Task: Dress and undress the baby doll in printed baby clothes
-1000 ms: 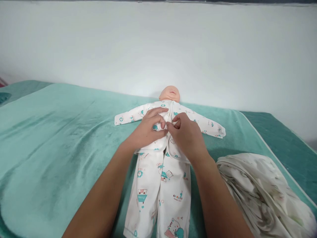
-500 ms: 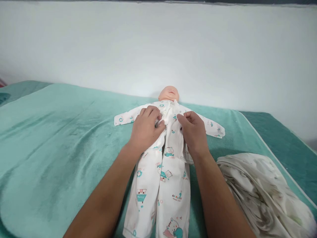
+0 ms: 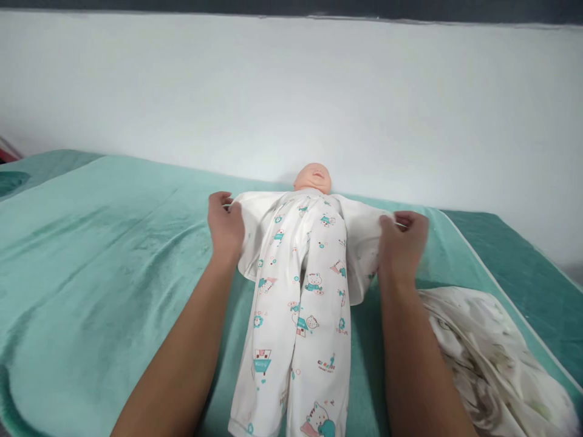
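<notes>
- far left edge, a bit of something red (image 3: pixel 6 155) pokes in, too cut off to say what it is
- then a big stretch of light green blanket (image 3: pixel 113 261), kinda wrinkled, running under pretty much everything here
- left hand (image 3: pixel 225 227) comes up from the bottom, thumb and fingers pinching the outer edge of one front flap of the jacket (image 3: pixel 362 233)
- that left flap is spread out sideways with its plain white inside showing, and the sleeve is mostly hidden behind it
- in the middle are the printed trousers (image 3: pixel 314 303), white with little teal and pink cartoon animals, legs toward the camera and the waist end way up near the doll's neck
- doll (image 3: pixel 314 177) is lying at the far end right by the white wall (image 3: pixel 291 91), only its head clearly visible above the clothes
- right flap of the jacket is pulled out to the other side too
- right hand (image 3: pixel 404 243) has the edge of that flap between thumb and fingers
- further right, a crumpled pale cloth (image 3: pixel 496 358) sits heaped beside the right forearm, then a darker green cover (image 3: pixel 514 255) past the blanket's edge
</notes>
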Demonstrator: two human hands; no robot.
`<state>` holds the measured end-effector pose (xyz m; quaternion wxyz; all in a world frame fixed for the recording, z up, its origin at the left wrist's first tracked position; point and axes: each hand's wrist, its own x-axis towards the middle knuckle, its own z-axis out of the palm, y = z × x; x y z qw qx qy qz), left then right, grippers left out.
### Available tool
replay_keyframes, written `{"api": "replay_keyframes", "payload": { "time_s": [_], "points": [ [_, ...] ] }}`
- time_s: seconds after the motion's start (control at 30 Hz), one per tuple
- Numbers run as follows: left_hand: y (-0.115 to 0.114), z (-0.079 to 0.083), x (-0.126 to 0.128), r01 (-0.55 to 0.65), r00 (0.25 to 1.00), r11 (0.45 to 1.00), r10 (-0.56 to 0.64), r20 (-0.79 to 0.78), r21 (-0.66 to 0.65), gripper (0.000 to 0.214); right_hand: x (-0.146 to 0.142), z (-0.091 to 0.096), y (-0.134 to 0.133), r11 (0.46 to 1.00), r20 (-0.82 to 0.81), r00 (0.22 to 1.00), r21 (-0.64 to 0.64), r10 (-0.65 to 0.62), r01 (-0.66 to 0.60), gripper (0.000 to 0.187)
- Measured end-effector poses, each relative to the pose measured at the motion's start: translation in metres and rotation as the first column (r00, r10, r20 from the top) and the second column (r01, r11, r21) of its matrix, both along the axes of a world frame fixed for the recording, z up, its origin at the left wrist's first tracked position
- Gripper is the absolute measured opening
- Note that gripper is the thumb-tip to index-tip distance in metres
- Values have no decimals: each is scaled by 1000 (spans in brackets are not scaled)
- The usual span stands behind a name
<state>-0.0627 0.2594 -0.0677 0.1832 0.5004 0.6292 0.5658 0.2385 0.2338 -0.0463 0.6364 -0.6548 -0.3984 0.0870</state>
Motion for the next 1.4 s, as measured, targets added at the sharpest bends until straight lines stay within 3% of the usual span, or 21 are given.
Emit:
{"api": "replay_keyframes", "payload": {
  "time_s": [0.03,0.1,0.2,0.3,0.43,0.5,0.6,0.73,0.8,0.83,0.9,0.93,1.0,1.07,1.13,1.3,1.4],
  "points": [
    [3,-1,6,7,996,998,-2,-90,58,28,-7,-4,1,999,139,989,11,52,-54,30],
    [10,-2,21,97,952,984,-49,-303,146,32,-22,-10,4,979,400,896,-17,192,-202,37],
    [21,-6,32,324,785,946,-262,-562,12,37,-34,-14,14,912,579,709,-194,403,-361,38],
    [27,-12,31,255,699,956,-288,-655,-147,44,-32,-16,31,858,588,625,-375,513,-352,49],
    [27,-15,24,82,642,977,-201,-740,-195,48,-19,-14,55,847,662,545,-489,515,-208,54],
    [26,-13,20,5,642,978,-162,-749,-207,48,-9,-14,63,834,676,532,-540,510,-113,52],
    [26,-9,16,-47,678,969,-149,-720,-244,47,4,-13,67,803,628,600,-595,495,-40,48],
    [27,-6,17,-52,703,957,-168,-691,-285,48,-6,4,59,912,660,644,-376,387,-163,47],
    [29,-6,19,-69,712,953,-160,-684,-295,47,-31,21,54,907,641,641,-293,422,-304,44],
    [29,-6,19,-70,717,952,-160,-679,-298,46,-49,30,54,874,625,611,-310,485,-375,44],
    [31,-7,20,-60,726,953,-162,-668,-296,45,-90,46,56,770,625,454,-460,635,-442,43],
    [31,-8,20,-54,732,955,-160,-662,-290,45,-112,52,60,711,626,342,-572,700,-409,43],
    [31,-10,19,-46,745,961,-149,-651,-273,41,-151,57,69,573,571,70,-796,818,-197,37],
    [31,-10,18,-47,755,965,-135,-641,-258,37,-177,55,77,556,559,12,-823,829,-119,33],
    [31,-11,17,-58,764,968,-115,-635,-245,34,-184,52,81,570,574,-14,-815,819,-100,34],
    [32,-9,16,-165,815,957,-4,-579,-240,38,-158,52,78,579,585,-105,-811,804,-82,37],
    [34,-9,15,-167,848,951,4,-529,-260,37,-159,49,80,591,589,-152,-806,794,-35,36]
  ]
}}
